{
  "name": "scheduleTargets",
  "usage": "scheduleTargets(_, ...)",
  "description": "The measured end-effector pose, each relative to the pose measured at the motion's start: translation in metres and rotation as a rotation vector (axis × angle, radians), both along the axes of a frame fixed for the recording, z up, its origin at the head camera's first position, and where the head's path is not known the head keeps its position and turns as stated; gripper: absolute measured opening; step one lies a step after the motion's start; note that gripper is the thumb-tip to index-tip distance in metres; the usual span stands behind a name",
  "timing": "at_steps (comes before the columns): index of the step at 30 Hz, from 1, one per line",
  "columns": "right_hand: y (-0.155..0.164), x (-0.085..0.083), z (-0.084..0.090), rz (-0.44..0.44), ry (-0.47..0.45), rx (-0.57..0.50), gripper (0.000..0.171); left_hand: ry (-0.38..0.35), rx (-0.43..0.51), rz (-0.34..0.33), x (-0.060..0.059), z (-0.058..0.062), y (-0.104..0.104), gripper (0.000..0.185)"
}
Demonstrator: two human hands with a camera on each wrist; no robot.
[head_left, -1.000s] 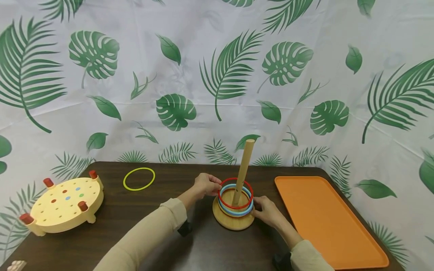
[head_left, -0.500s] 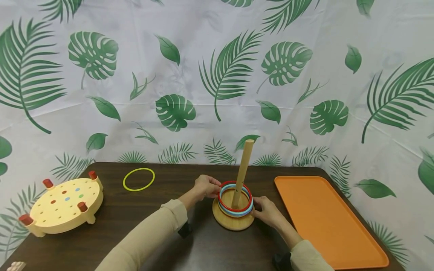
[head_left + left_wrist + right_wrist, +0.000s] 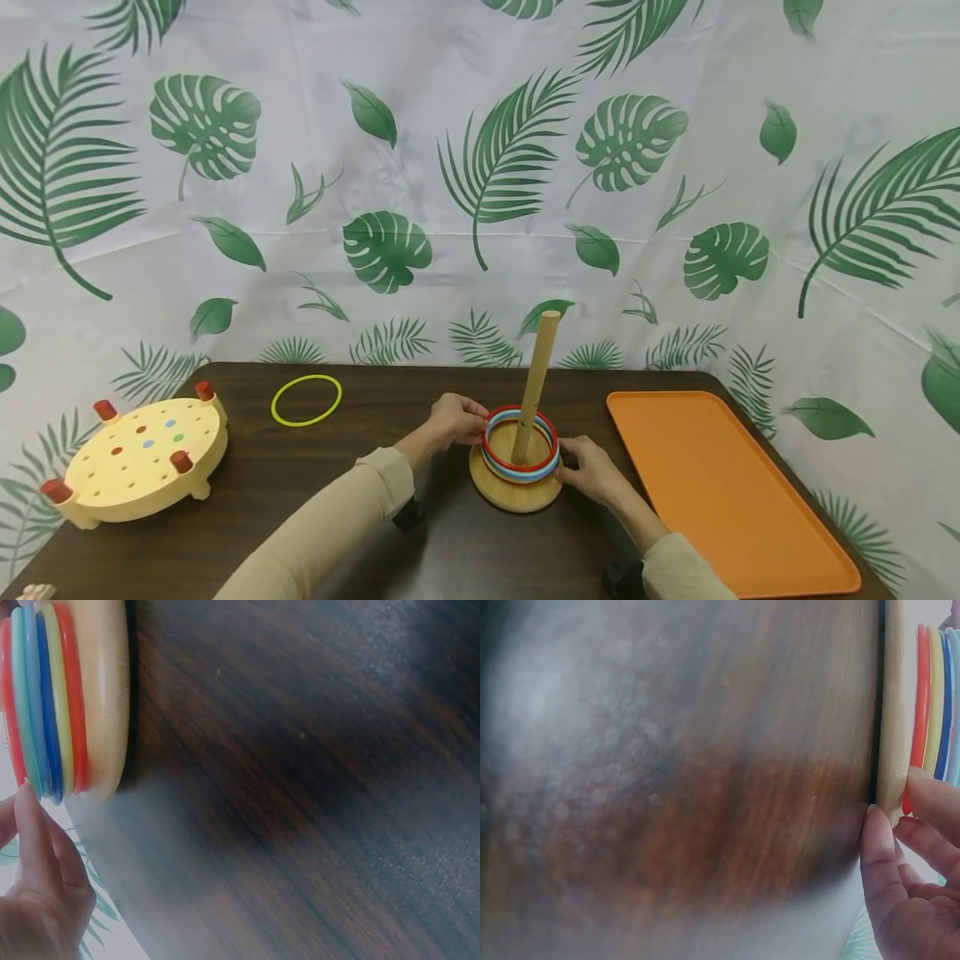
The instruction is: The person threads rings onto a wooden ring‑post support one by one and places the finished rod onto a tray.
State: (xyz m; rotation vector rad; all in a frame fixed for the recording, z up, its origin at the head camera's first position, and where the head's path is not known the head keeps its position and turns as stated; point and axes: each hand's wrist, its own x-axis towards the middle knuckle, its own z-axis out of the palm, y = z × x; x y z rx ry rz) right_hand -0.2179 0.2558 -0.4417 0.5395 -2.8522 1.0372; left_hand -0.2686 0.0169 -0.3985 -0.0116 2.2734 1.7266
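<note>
At table centre, a wooden base with a leaning post is flanked by both hands. Ring stack is seated on the base, around the post: red on top, then light blue, blue, yellow and red at the bottom, per the left wrist view.

Left hand is placed at the stack's left edge; fingers are curled, fingertips touching the top rings' rim. A full pinch can't be confirmed, only contact. Right hand is set against the right side of the base; in the right wrist view a thumb is pressed on the base edge and a finger is laid on the lowest red ring. Fingers are curled round that edge.

Relative to the base: a yellow ring lies flat, well apart to the far left, by the table's back edge. A cream peg board sits further left, close to the left table edge. An orange tray lies to the right, near but not touching, running along the right table edge. Bare dark tabletop is seen in front of the base, between the sleeves, and between base and peg board.
</note>
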Motion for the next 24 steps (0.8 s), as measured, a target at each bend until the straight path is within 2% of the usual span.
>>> scheduleTargets(18,0.0011,-0.0002,-0.0014,0.022,-0.04,-0.051,0.037,-0.008,-0.007,-0.017,0.0027,-0.0019,-0.0018,0.016)
scheduleTargets(24,0.0007,-0.0004,-0.0017,-0.008,-0.043,-0.032,0.035,-0.011,-0.002,-0.027,0.0042,-0.0029,-0.0026,0.015)
